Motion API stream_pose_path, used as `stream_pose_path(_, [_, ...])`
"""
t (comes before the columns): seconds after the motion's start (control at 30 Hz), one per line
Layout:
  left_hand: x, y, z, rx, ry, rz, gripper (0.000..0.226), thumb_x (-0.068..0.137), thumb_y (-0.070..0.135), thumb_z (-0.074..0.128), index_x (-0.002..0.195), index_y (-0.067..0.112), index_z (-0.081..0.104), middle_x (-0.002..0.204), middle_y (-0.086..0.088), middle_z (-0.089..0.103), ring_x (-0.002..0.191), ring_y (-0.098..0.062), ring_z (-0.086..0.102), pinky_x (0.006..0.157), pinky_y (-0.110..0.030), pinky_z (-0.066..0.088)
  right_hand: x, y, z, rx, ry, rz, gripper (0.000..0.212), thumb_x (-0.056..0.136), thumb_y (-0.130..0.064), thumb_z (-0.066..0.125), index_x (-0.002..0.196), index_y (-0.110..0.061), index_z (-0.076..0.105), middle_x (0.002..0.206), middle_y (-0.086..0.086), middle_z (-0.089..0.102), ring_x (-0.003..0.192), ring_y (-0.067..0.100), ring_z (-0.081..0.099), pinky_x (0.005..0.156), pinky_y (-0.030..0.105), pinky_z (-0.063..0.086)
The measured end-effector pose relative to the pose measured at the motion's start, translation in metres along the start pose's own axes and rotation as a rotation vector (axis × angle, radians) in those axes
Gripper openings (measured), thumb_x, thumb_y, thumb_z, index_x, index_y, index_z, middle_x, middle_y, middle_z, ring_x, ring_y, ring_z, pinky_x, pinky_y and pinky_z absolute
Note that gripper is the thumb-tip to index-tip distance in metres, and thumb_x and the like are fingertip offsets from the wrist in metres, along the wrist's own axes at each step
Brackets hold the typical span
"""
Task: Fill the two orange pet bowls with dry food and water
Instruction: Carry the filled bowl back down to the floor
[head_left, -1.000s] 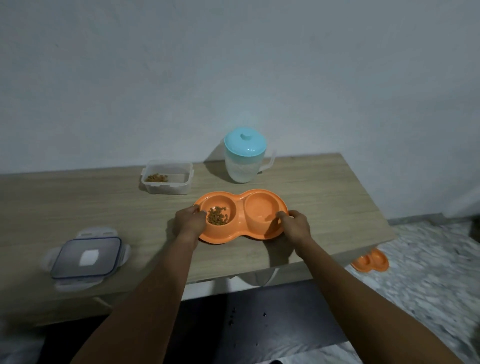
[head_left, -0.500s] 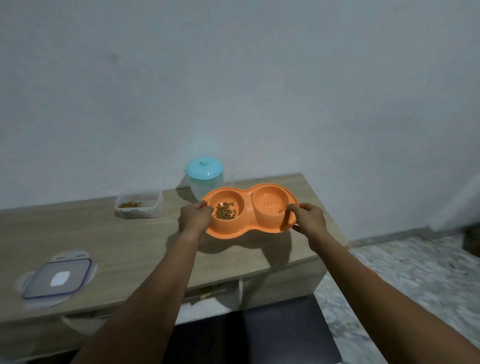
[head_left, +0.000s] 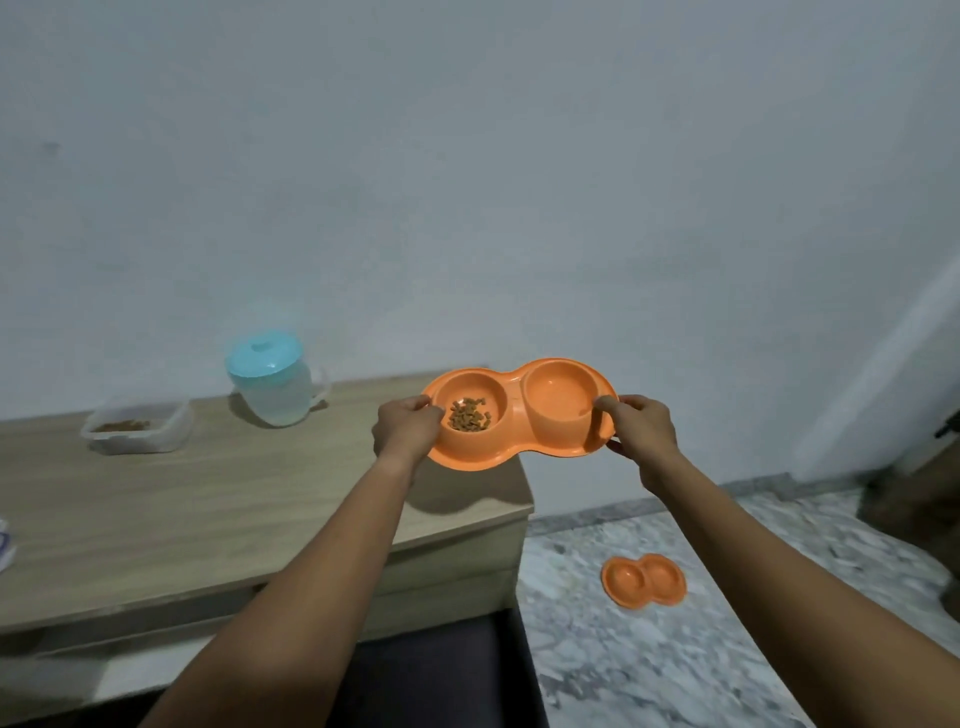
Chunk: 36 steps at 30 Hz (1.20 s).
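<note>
1. head view: a person holds an orange double bowl (head_left: 514, 415) up in the air, roughly level, over the right end of the worktop (head_left: 208, 509) and partly beyond its edge.
2. the left hand (head_left: 405, 431) has its grip clamped on the bowl's left rim, and the right hand (head_left: 641, 428) has its grip on the right rim.
3. the left well carries a small heap of dry food (head_left: 470, 414). the right well (head_left: 561, 397) looks glossy, but i cannot tell whether water is in it.
4. a second orange double bowl (head_left: 644, 579) lies on the floor, well apart, and both its wells look empty to me.
5. the lidded jug (head_left: 272, 387) and the open food tub (head_left: 136, 428) stand on the worktop.
6. my guess: 1 bowl is fed, perhaps watered, and the other 1 is left to fill.
</note>
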<state>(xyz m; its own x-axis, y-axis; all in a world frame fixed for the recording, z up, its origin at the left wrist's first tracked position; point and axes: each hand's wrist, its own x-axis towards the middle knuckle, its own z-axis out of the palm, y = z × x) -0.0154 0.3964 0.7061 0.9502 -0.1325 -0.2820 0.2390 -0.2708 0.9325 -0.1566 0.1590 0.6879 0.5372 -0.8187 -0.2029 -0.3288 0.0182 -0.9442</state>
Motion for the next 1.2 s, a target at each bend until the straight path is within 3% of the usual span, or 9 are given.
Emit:
stream_pose_path(0.13, [-0.007,0.003,0.059,0.017,-0.058,-0.001,0.044,0.077,0.027,0.07,0.121,0.024,0.069,0.118,-0.003,0.069,0.105,-0.025,0.065,0.095,-0.041,0.054,0.031,0.016,-0.048,0.015,0.034,0.046,0.047,0.083,-0.034,0.07,0.125,-0.012,0.065,0.116,0.011,0.068,0.103,0.03,0.066,0.075,0.039,0.059])
stream_pose_path(0.37, [0.015,0.002,0.171,0.047,-0.162,-0.027,0.044,0.078,0.023,0.073,0.121,0.022,0.068,0.121,-0.004,0.068,0.106,-0.025,0.065,0.094,-0.039,0.054,0.09,0.047,-0.113,0.041,0.146,0.127,0.042,0.08,-0.03,0.069,0.118,-0.014,0.067,0.113,0.011,0.069,0.103,0.029,0.066,0.08,0.043,0.06])
stream_pose_path(0.5, [0.031,-0.008,0.226,0.075,-0.216,-0.024,0.045,0.082,0.021,0.072,0.126,0.022,0.066,0.127,-0.002,0.066,0.112,-0.023,0.062,0.09,-0.028,0.049,0.122,0.063,-0.138,0.061,0.193,0.156,0.037,0.081,-0.026,0.07,0.116,-0.014,0.067,0.111,0.013,0.07,0.101,0.029,0.068,0.08,0.043,0.06])
stream_pose_path(0.63, [0.038,-0.027,0.261,0.163,-0.171,-0.039,0.045,0.084,0.022,0.07,0.129,0.023,0.064,0.13,-0.003,0.064,0.116,-0.025,0.06,0.095,-0.029,0.045,0.152,0.09,-0.145,0.034,0.17,0.229,0.041,0.076,-0.027,0.071,0.115,-0.014,0.067,0.112,0.014,0.071,0.099,0.029,0.07,0.074,0.039,0.061])
stream_pose_path(0.73, [0.046,-0.053,0.287,0.213,-0.126,-0.044,0.045,0.087,0.018,0.067,0.131,0.021,0.062,0.132,-0.006,0.063,0.116,-0.026,0.06,0.088,-0.025,0.044,0.178,0.12,-0.14,-0.009,0.139,0.271,0.046,0.071,-0.03,0.07,0.114,-0.014,0.068,0.111,0.012,0.071,0.1,0.028,0.07,0.079,0.044,0.063])
stream_pose_path(0.87, [0.06,-0.111,0.324,0.326,-0.068,-0.086,0.037,0.09,0.017,0.059,0.127,0.018,0.064,0.126,-0.007,0.065,0.115,-0.028,0.06,0.088,-0.026,0.044,0.223,0.183,-0.127,-0.062,0.076,0.324,0.034,0.066,-0.034,0.069,0.099,-0.025,0.071,0.1,0.004,0.073,0.094,0.026,0.072,0.086,0.052,0.061])
stream_pose_path(0.97, [0.083,-0.174,0.358,0.368,0.007,-0.104,0.026,0.092,0.017,0.055,0.114,0.015,0.069,0.113,-0.01,0.07,0.108,-0.03,0.063,0.082,-0.028,0.044,0.262,0.252,-0.106,-0.079,0.032,0.379,0.037,0.065,-0.036,0.069,0.101,-0.029,0.071,0.101,0.002,0.073,0.094,0.023,0.071,0.089,0.053,0.059])
stream_pose_path(1.07, [0.122,-0.269,0.401,0.344,0.079,-0.115,0.028,0.091,0.018,0.058,0.117,0.019,0.068,0.114,-0.006,0.071,0.105,-0.02,0.064,0.091,-0.03,0.048,0.309,0.342,-0.081,-0.095,-0.026,0.431,0.046,0.061,-0.039,0.068,0.105,-0.029,0.072,0.101,0.006,0.074,0.092,0.026,0.073,0.086,0.055,0.06])
stream_pose_path(1.2, [0.178,-0.412,0.458,0.324,0.142,-0.221,0.036,0.088,0.017,0.059,0.123,0.025,0.066,0.119,-0.003,0.069,0.111,-0.022,0.063,0.098,-0.041,0.05,0.371,0.491,-0.041,-0.119,-0.076,0.454,0.053,0.065,-0.04,0.07,0.116,-0.024,0.069,0.106,0.005,0.073,0.094,0.025,0.073,0.086,0.052,0.061])
